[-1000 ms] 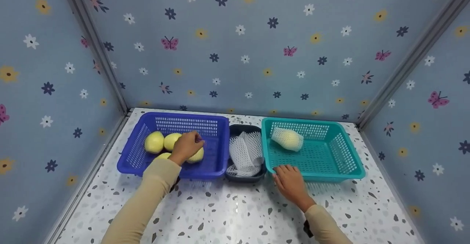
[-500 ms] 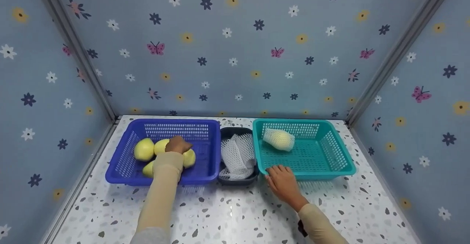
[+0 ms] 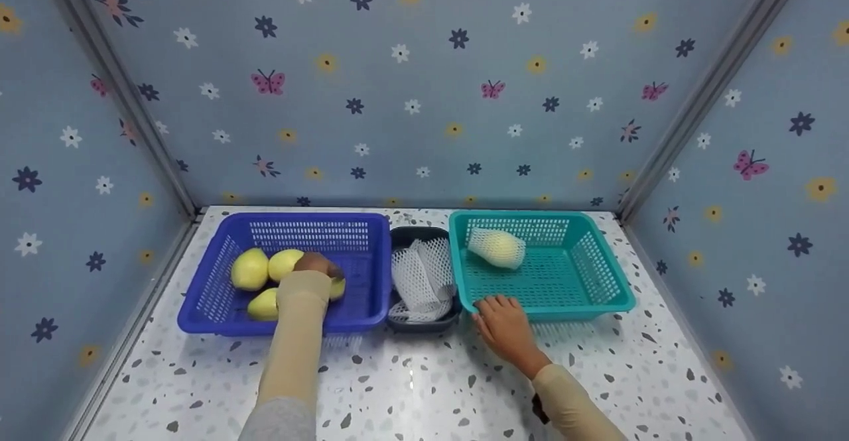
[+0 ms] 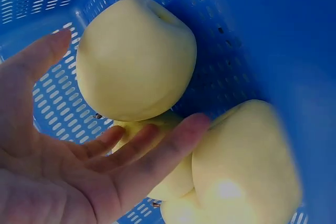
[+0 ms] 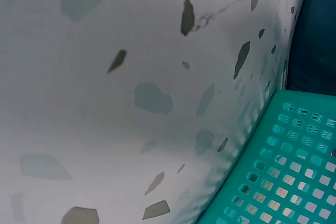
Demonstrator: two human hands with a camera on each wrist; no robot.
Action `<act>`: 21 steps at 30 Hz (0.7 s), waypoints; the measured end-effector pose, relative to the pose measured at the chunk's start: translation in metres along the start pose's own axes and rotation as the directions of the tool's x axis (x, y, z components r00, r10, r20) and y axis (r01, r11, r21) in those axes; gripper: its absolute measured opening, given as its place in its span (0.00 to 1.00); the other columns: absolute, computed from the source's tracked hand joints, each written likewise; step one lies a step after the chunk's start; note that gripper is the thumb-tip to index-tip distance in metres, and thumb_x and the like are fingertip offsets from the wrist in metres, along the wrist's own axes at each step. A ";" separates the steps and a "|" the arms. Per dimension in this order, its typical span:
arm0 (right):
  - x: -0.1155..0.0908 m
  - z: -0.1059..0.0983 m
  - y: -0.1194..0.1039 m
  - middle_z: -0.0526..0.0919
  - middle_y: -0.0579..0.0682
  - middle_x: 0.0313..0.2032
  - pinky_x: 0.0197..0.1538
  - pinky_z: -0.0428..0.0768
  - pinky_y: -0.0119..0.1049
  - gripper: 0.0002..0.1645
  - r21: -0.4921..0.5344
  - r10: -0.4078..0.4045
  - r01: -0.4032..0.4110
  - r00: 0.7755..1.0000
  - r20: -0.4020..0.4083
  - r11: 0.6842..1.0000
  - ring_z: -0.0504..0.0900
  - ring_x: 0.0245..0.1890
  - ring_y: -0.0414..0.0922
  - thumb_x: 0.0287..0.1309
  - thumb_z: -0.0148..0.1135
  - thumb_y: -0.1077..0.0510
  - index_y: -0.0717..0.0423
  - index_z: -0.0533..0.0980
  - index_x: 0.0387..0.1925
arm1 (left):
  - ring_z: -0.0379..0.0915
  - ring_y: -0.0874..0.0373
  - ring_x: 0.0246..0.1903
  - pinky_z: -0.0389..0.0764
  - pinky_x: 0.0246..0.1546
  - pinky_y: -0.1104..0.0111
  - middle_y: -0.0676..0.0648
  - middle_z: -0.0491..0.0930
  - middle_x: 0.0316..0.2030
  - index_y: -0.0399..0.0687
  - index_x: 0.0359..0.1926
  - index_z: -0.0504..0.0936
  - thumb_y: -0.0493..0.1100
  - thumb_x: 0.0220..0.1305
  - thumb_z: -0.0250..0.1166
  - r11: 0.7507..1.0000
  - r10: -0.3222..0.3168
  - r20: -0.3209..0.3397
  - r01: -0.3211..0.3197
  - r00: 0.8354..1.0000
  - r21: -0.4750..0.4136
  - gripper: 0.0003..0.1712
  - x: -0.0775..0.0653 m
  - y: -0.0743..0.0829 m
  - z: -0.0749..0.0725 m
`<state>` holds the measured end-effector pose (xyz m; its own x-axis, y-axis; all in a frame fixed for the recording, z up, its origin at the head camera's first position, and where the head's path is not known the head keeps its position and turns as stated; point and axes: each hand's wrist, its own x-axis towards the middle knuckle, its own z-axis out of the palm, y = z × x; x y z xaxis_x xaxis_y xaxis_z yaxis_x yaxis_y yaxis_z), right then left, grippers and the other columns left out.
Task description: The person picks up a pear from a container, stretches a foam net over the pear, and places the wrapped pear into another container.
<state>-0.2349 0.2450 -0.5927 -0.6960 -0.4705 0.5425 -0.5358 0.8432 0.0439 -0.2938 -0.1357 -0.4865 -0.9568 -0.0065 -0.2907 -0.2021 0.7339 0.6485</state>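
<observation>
My left hand (image 3: pixel 317 265) reaches down into the blue basket (image 3: pixel 379 275), over the pear nearest its middle. In the left wrist view, a yellow-green pear (image 4: pixel 136 59) lies between the spread thumb and extended fingers (image 4: pixel 173 142). Other pears (image 3: pixel 250 269) lie beside it, bare. My right hand (image 3: pixel 509 330) holds the near left corner of the teal basket (image 3: pixel 570 310), fingers over the rim and thumb outside. Inside that basket lies a pear in a white foam net (image 3: pixel 497 247). The right wrist view shows the basket's slotted wall and the table, not the hand.
Between the two baskets stands a dark grey bin (image 3: pixel 424 326) filled with white foam net sleeves (image 3: pixel 421 275). Speckled white table (image 3: pixel 411 388) lies in front. Flower-patterned panels (image 3: pixel 424 96) rise behind and at both sides.
My left hand has gone from over the pears down lower into the blue basket, covering more of one pear. The right hand stays at the teal rim. The head view has shifted slightly.
</observation>
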 end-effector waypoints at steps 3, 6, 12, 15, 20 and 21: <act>0.000 -0.001 0.001 0.77 0.47 0.33 0.38 0.70 0.42 0.08 -0.006 -0.005 0.005 1.000 -0.005 1.000 0.73 0.34 0.47 0.63 0.57 0.52 0.52 0.77 0.40 | 0.68 0.37 0.55 0.72 0.52 0.49 0.32 0.73 0.56 0.31 0.52 0.79 0.47 0.57 0.66 0.999 -0.031 0.047 0.030 0.998 0.031 0.27 0.014 -0.006 0.004; 0.000 0.000 0.001 0.77 0.47 0.33 0.38 0.70 0.42 0.09 -0.015 -0.007 0.007 1.000 -0.002 1.000 0.74 0.34 0.47 0.64 0.56 0.52 0.52 0.77 0.40 | 0.66 0.35 0.57 0.71 0.52 0.45 0.31 0.69 0.59 0.34 0.55 0.77 0.48 0.58 0.66 0.997 -0.059 0.084 0.055 0.995 0.054 0.29 0.029 -0.014 0.010; 0.001 0.001 -0.001 0.77 0.47 0.33 0.38 0.70 0.42 0.08 -0.008 -0.008 0.008 1.000 -0.014 1.000 0.74 0.34 0.47 0.61 0.60 0.53 0.52 0.77 0.39 | 0.69 0.35 0.53 0.74 0.45 0.44 0.33 0.71 0.56 0.41 0.45 0.84 0.44 0.56 0.66 0.984 0.036 0.049 -0.044 0.998 0.172 0.16 0.030 -0.020 0.014; 0.001 0.001 -0.001 0.78 0.47 0.33 0.38 0.70 0.42 0.09 -0.003 -0.010 0.010 1.000 -0.021 1.000 0.74 0.34 0.47 0.58 0.62 0.54 0.52 0.77 0.39 | 0.73 0.41 0.45 0.77 0.38 0.46 0.36 0.75 0.48 0.42 0.36 0.85 0.40 0.54 0.65 0.958 0.091 0.026 -0.095 0.996 0.272 0.09 0.020 -0.012 0.011; 0.000 0.001 0.000 0.78 0.47 0.33 0.38 0.70 0.42 0.08 -0.015 -0.004 0.004 1.000 -0.010 1.000 0.74 0.34 0.47 0.60 0.61 0.54 0.52 0.77 0.39 | 0.74 0.43 0.41 0.77 0.35 0.47 0.38 0.77 0.44 0.44 0.31 0.83 0.37 0.49 0.65 0.944 0.139 -0.005 -0.131 0.990 0.302 0.05 0.012 -0.005 0.011; -0.001 0.001 0.000 0.77 0.47 0.33 0.38 0.70 0.41 0.08 -0.016 -0.003 0.002 1.000 -0.006 1.000 0.74 0.34 0.47 0.61 0.60 0.53 0.52 0.77 0.39 | 0.74 0.43 0.42 0.76 0.38 0.47 0.38 0.77 0.45 0.43 0.32 0.83 0.37 0.48 0.66 0.948 0.146 -0.015 -0.136 0.989 0.289 0.07 0.014 -0.005 0.012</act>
<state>-0.2351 0.2454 -0.5936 -0.6916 -0.4711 0.5475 -0.5300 0.8460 0.0584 -0.3031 -0.1314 -0.5027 -0.9792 0.0906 -0.1817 -0.0010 0.8928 0.4504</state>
